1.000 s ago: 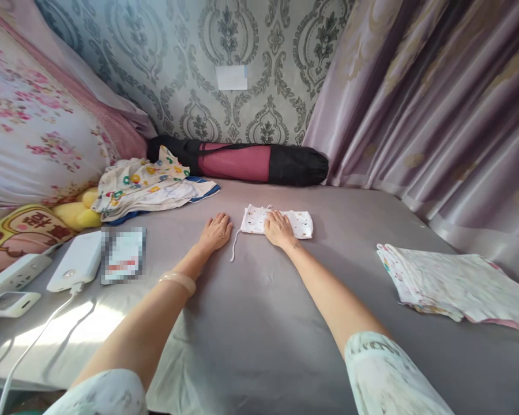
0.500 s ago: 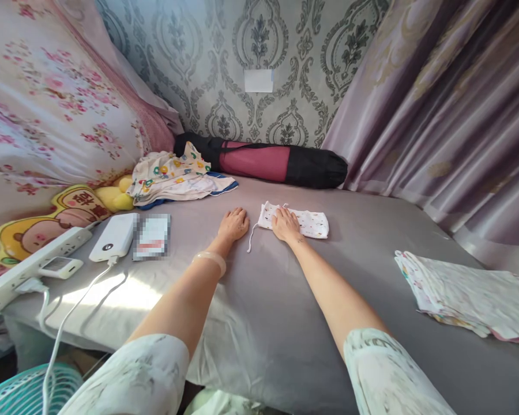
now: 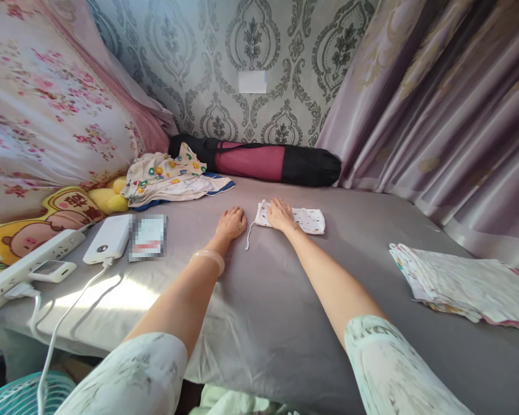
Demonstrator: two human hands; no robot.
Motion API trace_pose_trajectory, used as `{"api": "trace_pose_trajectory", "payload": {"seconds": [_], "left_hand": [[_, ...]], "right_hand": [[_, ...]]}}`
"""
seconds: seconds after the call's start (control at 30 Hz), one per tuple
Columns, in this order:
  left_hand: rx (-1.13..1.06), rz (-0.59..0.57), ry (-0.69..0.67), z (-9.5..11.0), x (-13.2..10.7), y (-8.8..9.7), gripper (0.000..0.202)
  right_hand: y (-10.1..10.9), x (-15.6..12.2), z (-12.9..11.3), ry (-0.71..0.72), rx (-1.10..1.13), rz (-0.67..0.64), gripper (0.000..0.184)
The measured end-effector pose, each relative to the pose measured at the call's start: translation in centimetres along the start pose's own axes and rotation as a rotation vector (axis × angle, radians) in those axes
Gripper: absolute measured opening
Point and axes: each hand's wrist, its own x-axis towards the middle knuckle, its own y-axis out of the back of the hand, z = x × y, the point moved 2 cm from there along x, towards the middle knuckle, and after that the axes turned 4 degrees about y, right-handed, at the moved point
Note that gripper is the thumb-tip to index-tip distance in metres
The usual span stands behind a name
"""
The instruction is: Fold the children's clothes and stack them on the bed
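Note:
A folded white cloth garment (image 3: 312,221) with small coloured prints lies flat on the grey bedsheet (image 3: 268,300). From its left end a thin white tie string trails onto the sheet. My right hand (image 3: 281,214) rests palm down on the garment's left half, its fingers reaching over toward the far edge and holding nothing that I can see. To the left, my left hand (image 3: 232,222) lies palm down on the sheet, open and apart from the garment. A pale bangle (image 3: 208,259) circles the left forearm.
Rumpled printed clothes (image 3: 160,178) lie at the back left, before a black and red long bag (image 3: 251,161). On the left are a white power bank (image 3: 108,239), a blurred packet (image 3: 148,237) and a power strip (image 3: 34,262). Folded cloths (image 3: 462,282) are stacked at right.
My right hand has shifted slightly toward the garment's far edge, its fingers a little more bent. The left hand stays put. The whole view has swung slightly to the right.

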Motion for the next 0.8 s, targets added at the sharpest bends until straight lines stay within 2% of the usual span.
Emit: {"api": "trace_pose_trajectory", "payload": {"seconds": [0.17,0.3,0.47,0.67,0.8], "left_hand": [[-0.004,-0.022,0.008,0.0,0.0,0.0,0.033],[0.01,-0.034,0.011,0.1,0.0,0.3,0.034],[0.006,-0.042,0.014,0.2,0.0,0.2,0.034],[0.005,-0.054,0.027,-0.1,0.2,-0.1,0.036],[0.014,-0.058,0.023,-0.1,0.2,-0.2,0.038]], "right_hand": [[-1.3,0.0,-1.2,0.041,0.009,-0.022,0.053],[-1.7,-0.4,-1.4,0.045,-0.005,0.008,0.053],[-1.5,-0.4,-1.4,0.044,-0.015,0.016,0.052],[-0.7,0.8,-1.0,0.015,0.117,-0.089,0.047],[-0.2,1.3,-1.9,0.025,0.128,-0.002,0.045]]}}
